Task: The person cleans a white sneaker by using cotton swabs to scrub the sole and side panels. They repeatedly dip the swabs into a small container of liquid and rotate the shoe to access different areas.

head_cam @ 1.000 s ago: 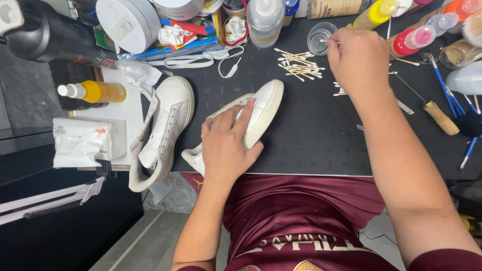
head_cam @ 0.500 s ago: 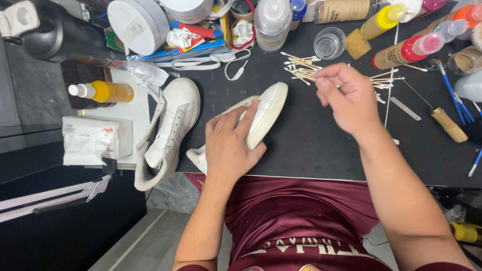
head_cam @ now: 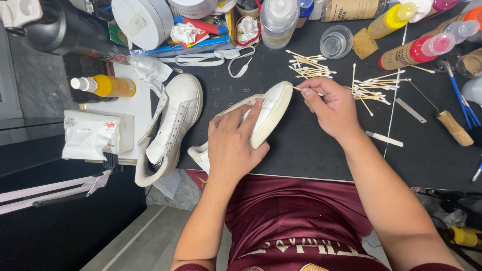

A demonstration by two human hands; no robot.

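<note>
My left hand (head_cam: 232, 145) grips a white sneaker (head_cam: 270, 109) lying on its side on the black mat (head_cam: 311, 150), sole edge turned up. My right hand (head_cam: 332, 106) pinches a cotton swab (head_cam: 297, 89) whose tip touches the toe end of the sneaker's sole. A second white sneaker (head_cam: 170, 125), unlaced, lies to the left beside a white board.
Two heaps of cotton swabs (head_cam: 307, 65) lie beyond the shoe, with a small clear cup (head_cam: 335, 42), squeeze bottles (head_cam: 427, 47), a yellow bottle (head_cam: 105, 86), a wipes packet (head_cam: 90, 135), white laces (head_cam: 216, 59), a wooden-handled tool (head_cam: 452, 125) and blue brushes (head_cam: 459, 95).
My right hand came back from the cup at the far side of the mat, moved left and down, and now holds a swab at the sneaker's toe. My left hand stayed on the shoe.
</note>
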